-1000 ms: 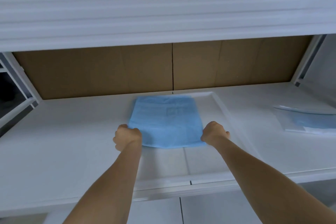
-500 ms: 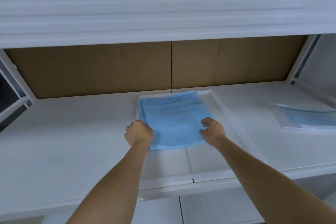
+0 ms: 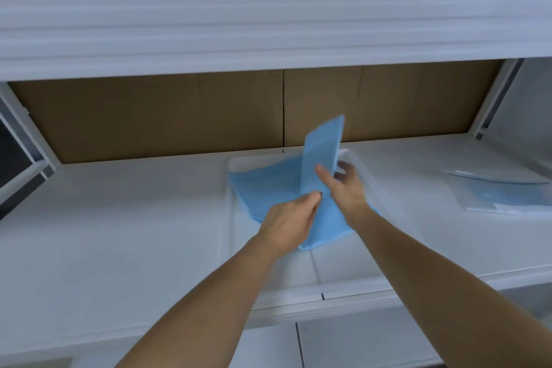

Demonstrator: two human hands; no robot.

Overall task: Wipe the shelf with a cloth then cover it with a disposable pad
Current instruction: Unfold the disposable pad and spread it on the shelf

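On the shelf [image 3: 119, 233], nearest the camera, both forearms reach in from below and meet at the middle. The left hand [image 3: 291, 218] pinches the near part of the blue disposable pad [image 3: 263, 188], fingers curled onto a fold. Just beyond it the right hand [image 3: 343, 185] holds the raised flap, thumb on the near face, fingers behind. That flap stands almost upright, its long axis running up and away toward the cardboard back panel [image 3: 149, 116]. The rest of the pad lies flat, spreading left and forward of the hands. Judging by this, the unfolding should go rightward, where the right hand is nearer. Well apart at far right lies a clear wrapper [image 3: 507, 197].
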